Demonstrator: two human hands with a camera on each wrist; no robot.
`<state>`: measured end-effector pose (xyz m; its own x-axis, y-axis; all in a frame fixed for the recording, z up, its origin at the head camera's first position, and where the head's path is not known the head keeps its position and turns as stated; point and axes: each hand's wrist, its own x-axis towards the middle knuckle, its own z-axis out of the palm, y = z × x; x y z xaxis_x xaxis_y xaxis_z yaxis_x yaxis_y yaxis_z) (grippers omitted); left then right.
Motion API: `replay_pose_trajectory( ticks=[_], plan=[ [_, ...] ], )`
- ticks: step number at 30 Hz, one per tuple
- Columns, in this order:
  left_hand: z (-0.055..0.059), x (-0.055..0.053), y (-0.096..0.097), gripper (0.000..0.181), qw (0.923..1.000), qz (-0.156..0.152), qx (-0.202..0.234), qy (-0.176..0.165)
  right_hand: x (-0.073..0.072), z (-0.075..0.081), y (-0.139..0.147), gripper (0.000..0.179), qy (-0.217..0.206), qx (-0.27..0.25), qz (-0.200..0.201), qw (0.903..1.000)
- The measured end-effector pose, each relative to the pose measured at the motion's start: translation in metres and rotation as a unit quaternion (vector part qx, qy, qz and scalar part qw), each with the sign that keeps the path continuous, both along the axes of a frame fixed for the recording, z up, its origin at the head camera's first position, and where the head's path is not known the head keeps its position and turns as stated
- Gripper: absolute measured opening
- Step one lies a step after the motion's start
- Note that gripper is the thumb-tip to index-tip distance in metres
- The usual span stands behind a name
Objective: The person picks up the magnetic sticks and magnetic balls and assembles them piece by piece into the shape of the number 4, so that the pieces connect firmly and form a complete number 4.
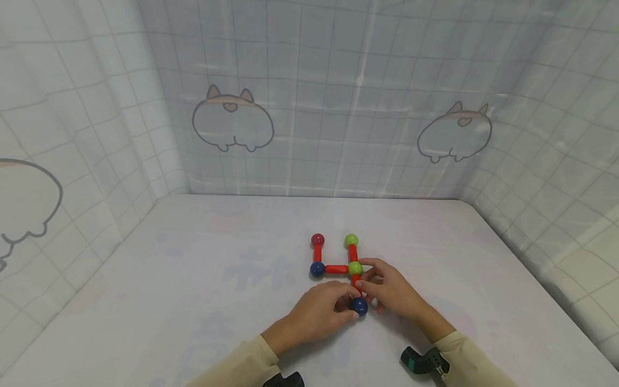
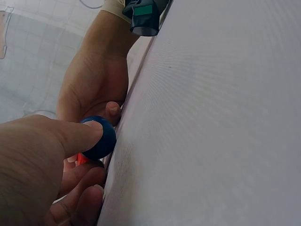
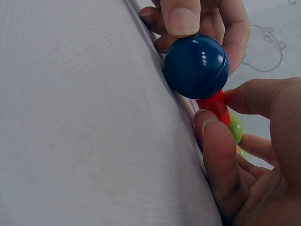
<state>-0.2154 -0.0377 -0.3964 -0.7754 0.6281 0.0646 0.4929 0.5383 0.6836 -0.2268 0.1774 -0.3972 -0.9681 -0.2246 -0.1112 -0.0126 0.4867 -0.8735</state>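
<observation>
A small frame of red rods and coloured balls lies on the table. Nearest to me is a dark blue ball (image 1: 359, 307), which my left hand (image 1: 316, 314) holds between thumb and curled fingers. A short red rod (image 3: 216, 107) joins this ball to a green ball (image 1: 355, 268). My right hand (image 1: 394, 290) pinches that rod with thumb and fingers, one fingertip reaching the green ball. From the green ball, one red rod (image 1: 337, 269) runs left to a second blue ball (image 1: 317, 269); another red rod (image 1: 353, 252) leads to a far green ball (image 1: 351, 239).
A red ball (image 1: 317, 240) tops the red rod (image 1: 317, 253) rising from the left blue ball. The white table (image 1: 169, 279) extends around the frame, with tiled-pattern curtains (image 1: 333, 107) behind and at both sides. Dark wrist devices (image 1: 423, 361) sit at both sleeves.
</observation>
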Motion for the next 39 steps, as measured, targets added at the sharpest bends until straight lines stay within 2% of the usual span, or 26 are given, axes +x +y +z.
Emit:
replay_pose_trajectory(
  ticks=[8,13,18,22,32,39],
  plan=[
    [0.003,-0.004,-0.007,0.034,1.0000,0.006,0.000,0.003,0.001,0.000,0.001,0.059,0.000,-0.012,0.007,0.9999],
    [0.006,-0.013,-0.019,0.032,0.9988,0.049,-0.006,-0.004,0.002,0.002,-0.001,0.060,-0.001,-0.015,0.007,0.9999],
    [0.009,-0.020,-0.028,0.030,0.9958,0.088,-0.017,0.019,0.003,0.004,-0.003,0.061,-0.005,-0.016,0.005,0.9998],
    [0.009,-0.024,-0.033,0.026,0.9933,0.106,-0.022,0.042,0.003,0.004,-0.004,0.063,-0.013,-0.012,0.001,0.9998],
    [0.005,-0.024,-0.033,0.023,0.9920,0.108,-0.018,0.064,0.006,0.004,-0.008,0.073,-0.013,0.023,-0.008,0.9996],
    [0.006,-0.022,-0.032,0.022,0.9922,0.109,-0.020,0.058,0.011,0.007,-0.012,0.079,0.004,0.064,-0.007,0.9979]
  ],
)
